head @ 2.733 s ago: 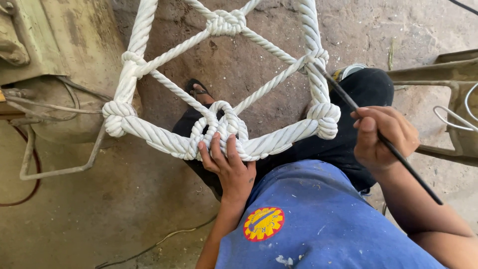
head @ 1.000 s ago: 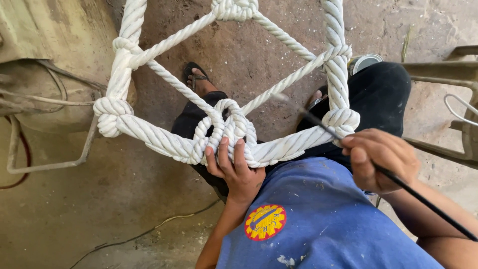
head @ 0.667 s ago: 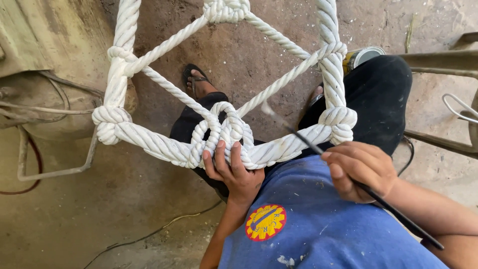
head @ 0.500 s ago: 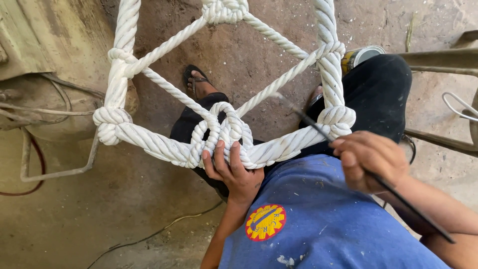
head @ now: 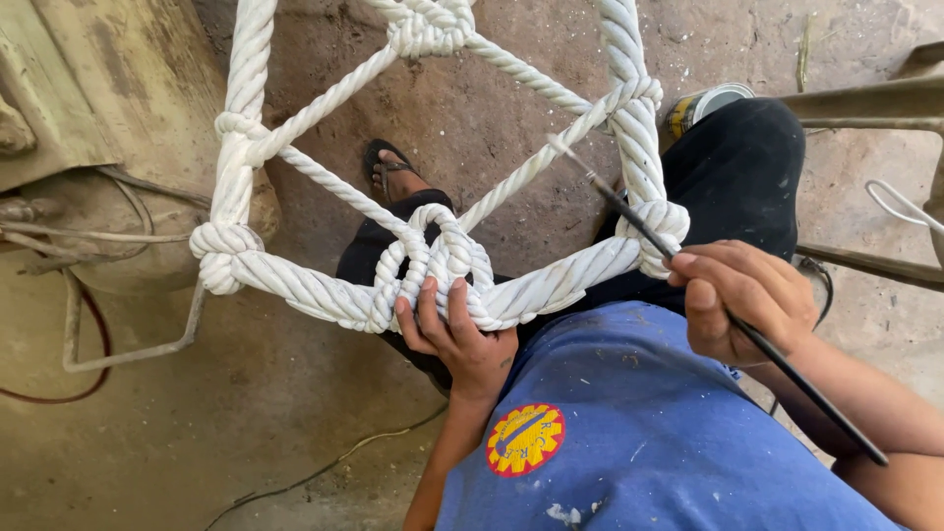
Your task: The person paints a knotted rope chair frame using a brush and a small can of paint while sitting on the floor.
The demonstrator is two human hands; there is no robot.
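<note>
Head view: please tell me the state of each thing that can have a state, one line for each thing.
left hand: gripping the central knot
right hand: closed on the brush handle
white rope frame: knotted, held up off the ground
thin brush: tilted, tip at a diagonal strand
small can: upright on the ground, partly hidden
sandal: worn on a foot

rope net (head: 433, 246) above foot (head: 393, 177), can (head: 703, 103) rt
</note>
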